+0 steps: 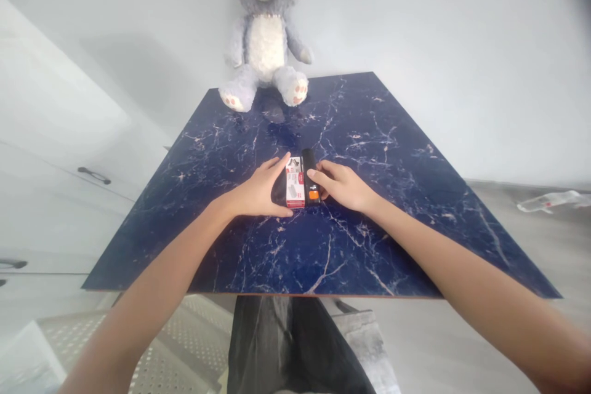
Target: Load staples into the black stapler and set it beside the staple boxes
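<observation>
My left hand (261, 189) spans a small white-and-red printed box (295, 183), its thumb and a finger at the box's two ends. A dark piece (279, 189) lies between that palm and the box; what it is I cannot make out. Right beside the box, apparently touching it, is a long black object (310, 177) with an orange patch near its close end. My right hand (344, 183) grips this object, thumb on top and the other fingers curled along its right side. Both things are at the middle of the dark blue marbled table (323, 258).
A grey plush toy (266, 43) sits at the table's far edge against the white wall. White cabinets with dark handles (95, 175) stand on the left. Below the front edge are a perforated beige surface (184, 345) and my dark-clothed legs. Clear plastic packaging (551, 201) lies at the right.
</observation>
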Demonstrator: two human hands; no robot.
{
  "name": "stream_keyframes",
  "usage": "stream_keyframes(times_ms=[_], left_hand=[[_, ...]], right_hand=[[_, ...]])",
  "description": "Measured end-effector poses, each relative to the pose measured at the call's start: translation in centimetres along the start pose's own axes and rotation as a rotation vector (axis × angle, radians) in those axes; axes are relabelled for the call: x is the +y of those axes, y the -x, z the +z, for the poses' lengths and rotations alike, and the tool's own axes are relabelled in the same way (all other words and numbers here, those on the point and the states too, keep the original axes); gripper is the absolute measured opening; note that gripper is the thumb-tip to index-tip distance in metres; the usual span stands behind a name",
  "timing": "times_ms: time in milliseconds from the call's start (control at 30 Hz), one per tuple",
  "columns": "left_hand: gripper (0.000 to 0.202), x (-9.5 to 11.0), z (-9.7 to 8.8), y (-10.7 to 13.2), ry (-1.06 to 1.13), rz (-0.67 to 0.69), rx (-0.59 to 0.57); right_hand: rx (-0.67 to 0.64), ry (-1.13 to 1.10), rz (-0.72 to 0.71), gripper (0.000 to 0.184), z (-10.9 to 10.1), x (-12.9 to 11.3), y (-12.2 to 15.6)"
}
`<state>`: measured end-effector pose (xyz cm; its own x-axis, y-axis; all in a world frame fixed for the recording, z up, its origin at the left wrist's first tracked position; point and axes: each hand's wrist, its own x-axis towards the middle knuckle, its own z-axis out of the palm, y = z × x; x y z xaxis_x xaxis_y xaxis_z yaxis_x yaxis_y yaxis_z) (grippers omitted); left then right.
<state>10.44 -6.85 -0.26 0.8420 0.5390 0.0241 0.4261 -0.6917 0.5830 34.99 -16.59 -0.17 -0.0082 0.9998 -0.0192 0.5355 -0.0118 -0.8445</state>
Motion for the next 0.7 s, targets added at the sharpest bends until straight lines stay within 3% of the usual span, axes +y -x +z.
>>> stream_keyframes(times_ms=[167, 300, 433, 567, 700], left_hand=[[0.134, 0.8, 1.0, -0.7, -0.025, 0.000, 0.073], [0.135, 0.6, 1.4, -4.1, -0.066, 0.014, 0.098], [0.136, 1.3, 2.6, -12.0, -0.090, 0.061, 0.094], [0.136, 4.4, 5.6, -21.4, -0.090, 0.150, 0.095], [0.136, 7.2, 8.3, -27.2, -0.072, 0.206, 0.093]], right_hand=[[0.213, 0.233, -0.016, 0.039, 0.4, -0.4, 0.4], [0.304, 0.242, 0.037, 0.032, -1.0, 0.2, -0.5], [0.447, 0.320, 0.146, 0.034, -4.9, 2.3, -2.3], [0.632, 0.445, 0.275, 0.032, -9.9, 5.9, -3.0], [0.809, 0.465, 0.368, 0.032, -13.5, 9.4, -2.7]])
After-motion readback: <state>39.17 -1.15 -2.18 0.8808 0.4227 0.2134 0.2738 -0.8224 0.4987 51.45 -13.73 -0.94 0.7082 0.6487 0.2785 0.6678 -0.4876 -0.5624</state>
